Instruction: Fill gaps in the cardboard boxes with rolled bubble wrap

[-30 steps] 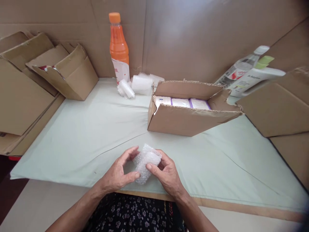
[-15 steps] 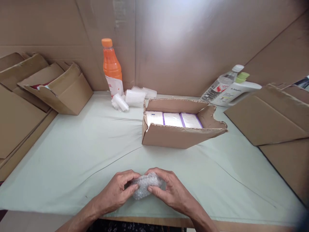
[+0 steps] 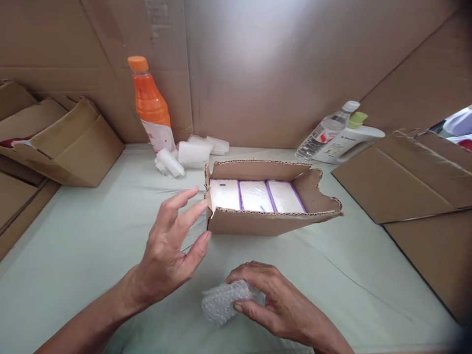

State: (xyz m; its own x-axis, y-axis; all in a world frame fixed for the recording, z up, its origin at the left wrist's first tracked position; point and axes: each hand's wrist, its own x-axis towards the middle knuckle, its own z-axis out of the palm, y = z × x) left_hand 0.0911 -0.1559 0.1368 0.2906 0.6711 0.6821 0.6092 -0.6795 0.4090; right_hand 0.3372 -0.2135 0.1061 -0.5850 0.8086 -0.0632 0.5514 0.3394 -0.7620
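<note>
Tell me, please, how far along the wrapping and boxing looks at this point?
Done: three white packs lie side by side in the open cardboard box, filling the row that shows. In hand: the right hand grips a bubble-wrapped bundle on the table, while the open left hand reaches toward the box's corner. Left: that bundle is not yet boxed, and the flaps stand open.

Bare cloth (image 3: 92,236) left, open box (image 3: 265,223) blocking ahead, cardboard (image 3: 401,182) right

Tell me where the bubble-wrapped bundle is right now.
The bubble-wrapped bundle lies low in the head view, on the pale green cloth, gripped by the right hand, just in front of the open cardboard box.
</note>
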